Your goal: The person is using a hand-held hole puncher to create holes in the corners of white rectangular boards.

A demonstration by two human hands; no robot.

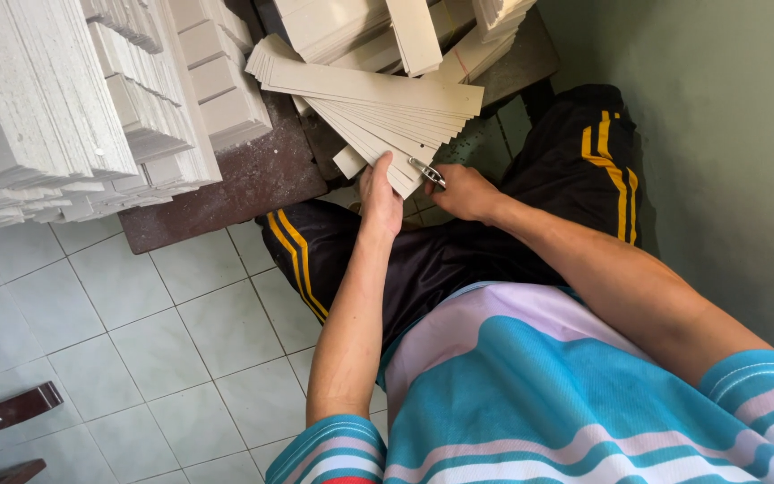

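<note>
While your left hand (pixel 380 193) pinches the near end of the fanned card strips (pixel 374 112), your right hand (pixel 464 191) grips small metal pliers (pixel 427 171) — looks mid-fastening, so line the tool up squarely next.

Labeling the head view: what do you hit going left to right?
Dark wooden piece → white stacked strips → left hand on fanned cardboard strips → small metal tool → right hand → green wall.

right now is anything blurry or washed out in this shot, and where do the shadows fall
Head view: sharp on the left hand, right hand and fanned card strips; the white stacks at upper left are bright, nearly washed out; soft, even daylight, with shadow under the bench and between the legs.
</note>
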